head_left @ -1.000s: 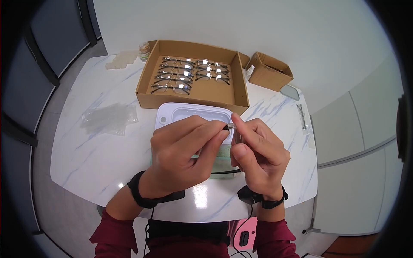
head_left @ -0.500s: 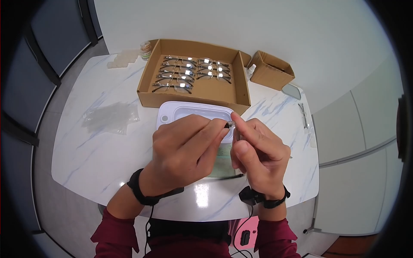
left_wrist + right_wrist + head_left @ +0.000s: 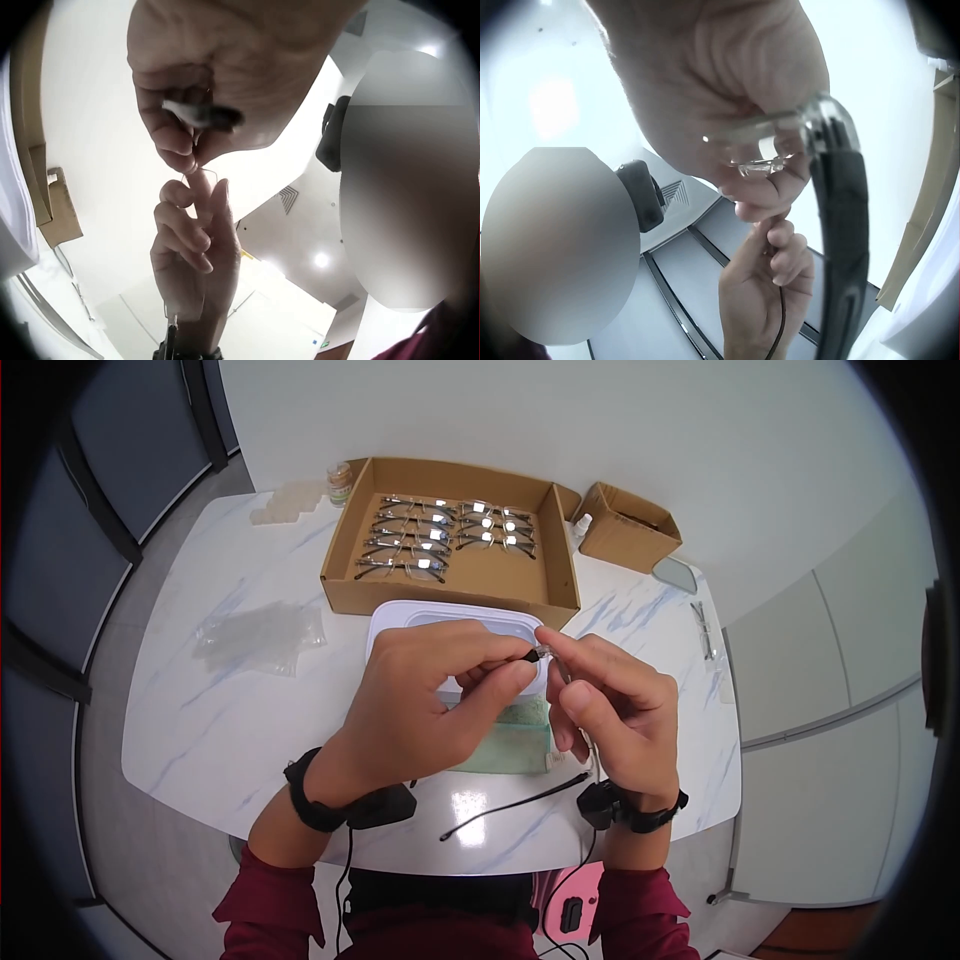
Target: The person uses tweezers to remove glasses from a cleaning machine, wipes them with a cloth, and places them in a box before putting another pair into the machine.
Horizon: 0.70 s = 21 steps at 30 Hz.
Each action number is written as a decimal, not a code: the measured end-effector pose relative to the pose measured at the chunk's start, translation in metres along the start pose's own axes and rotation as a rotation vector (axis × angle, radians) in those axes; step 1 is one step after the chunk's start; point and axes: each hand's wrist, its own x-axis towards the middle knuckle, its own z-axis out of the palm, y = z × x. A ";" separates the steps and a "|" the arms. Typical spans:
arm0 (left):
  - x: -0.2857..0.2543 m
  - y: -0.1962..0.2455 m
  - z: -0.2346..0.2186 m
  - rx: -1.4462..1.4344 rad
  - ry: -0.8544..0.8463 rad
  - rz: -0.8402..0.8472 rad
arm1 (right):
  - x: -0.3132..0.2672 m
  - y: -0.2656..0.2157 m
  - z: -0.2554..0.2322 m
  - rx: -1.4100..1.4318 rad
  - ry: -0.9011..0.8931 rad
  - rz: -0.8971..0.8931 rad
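Both hands meet over the table's middle, around one pair of clear-framed eyeglasses (image 3: 761, 142). My left hand (image 3: 420, 695) pinches one dark temple arm close to its hinge, between thumb and forefinger. At the clear front end by that hinge, my right hand (image 3: 630, 710) holds the glasses with its fingertips, its palm partly around a lens. The other temple arm (image 3: 515, 803) sticks out below the right hand, toward the table's front edge. It looms large and dark in the right wrist view. The fingers cover most of the hinge.
Behind the hands stands a white basin (image 3: 383, 617), with a green cloth-like pad (image 3: 505, 752) in front. A cardboard tray (image 3: 450, 598) holds several eyeglasses. Around it are a small carton (image 3: 628, 542), a jar (image 3: 339, 485) and a spray bottle (image 3: 582, 525). Clear bags (image 3: 260, 637) lie left.
The glasses have turned, so the free temple arm now reaches out over the table's front. My left wrist has rotated, and the right fingers have shifted and spread a little.
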 end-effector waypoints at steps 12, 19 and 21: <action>0.007 0.010 -0.015 -0.542 -0.218 -0.638 | 0.000 -0.004 -0.012 0.084 -0.057 0.158; 0.003 0.015 -0.006 -0.489 -0.149 -0.581 | 0.001 -0.006 -0.006 0.138 -0.007 0.205; 0.001 0.016 -0.004 -0.421 -0.144 -0.525 | 0.001 -0.010 -0.005 0.143 0.005 0.233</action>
